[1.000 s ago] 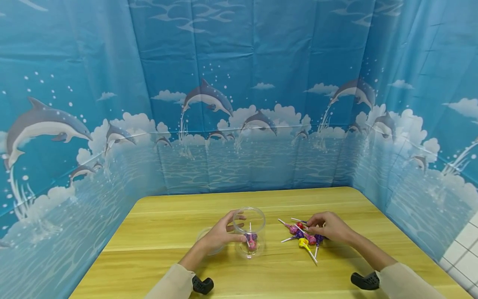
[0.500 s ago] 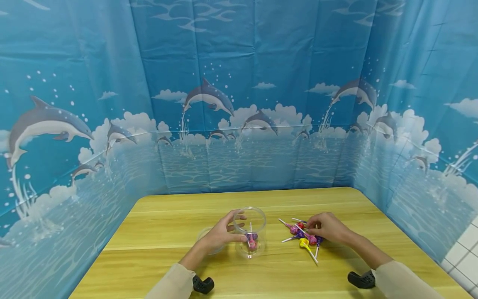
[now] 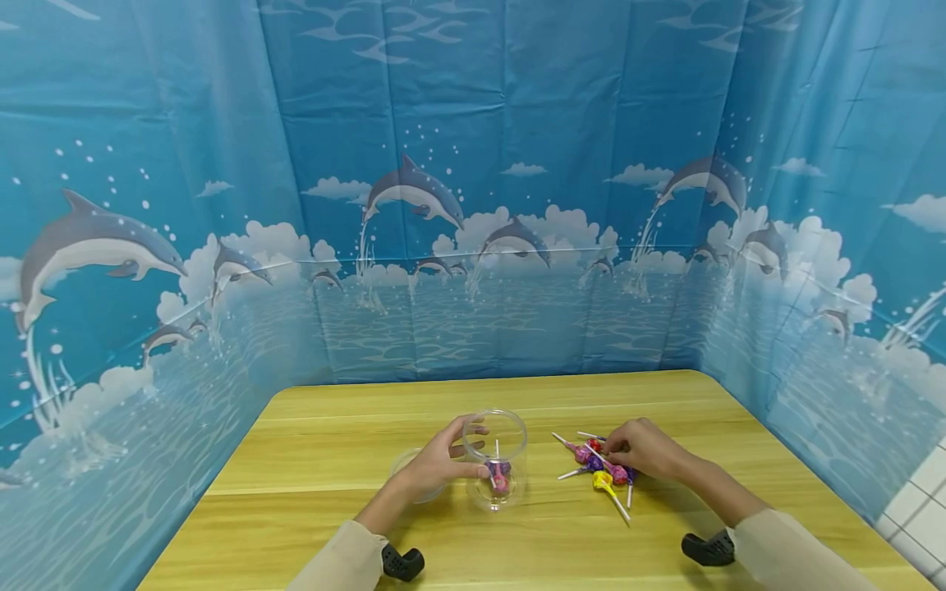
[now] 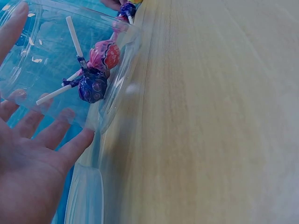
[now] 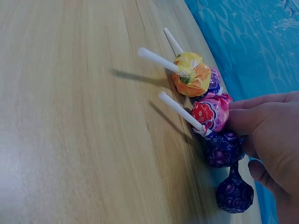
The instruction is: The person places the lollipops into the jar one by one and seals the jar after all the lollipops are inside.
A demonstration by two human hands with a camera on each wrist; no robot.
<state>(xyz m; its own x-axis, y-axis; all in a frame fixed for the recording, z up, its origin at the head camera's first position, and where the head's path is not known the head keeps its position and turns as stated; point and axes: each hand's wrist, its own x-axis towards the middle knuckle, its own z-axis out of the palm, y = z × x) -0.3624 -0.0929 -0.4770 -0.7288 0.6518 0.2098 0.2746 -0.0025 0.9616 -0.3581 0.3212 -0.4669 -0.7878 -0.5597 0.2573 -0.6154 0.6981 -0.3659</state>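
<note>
My left hand (image 3: 436, 464) grips a clear plastic jar (image 3: 516, 480), thumb at the near side and fingers round the back. Inside the jar lie a pink lollipop (image 4: 103, 55) and dark purple ones (image 4: 92, 86), white sticks pointing various ways. My right hand (image 3: 645, 447) reaches down into a loose pile of lollipops, its fingers behind a pink lollipop (image 5: 210, 114) and close to dark purple ones (image 5: 234, 193). The fingertips are hidden by the candies, so I cannot tell whether they pinch one. A yellow lollipop (image 3: 603, 481) lies at the near side of the pile.
A clear round lid (image 3: 424, 495) lies on the wooden table (image 3: 332, 525), left of the jar and partly under my left hand. Behind the table and along its sides hangs a blue dolphin-print curtain (image 3: 473, 328). White tiles (image 3: 912, 501) show at far right.
My right hand has shifted slightly left and deeper over the pile, its fingers drawing closer among the lollipops. The left hand and the jar stay where they were.
</note>
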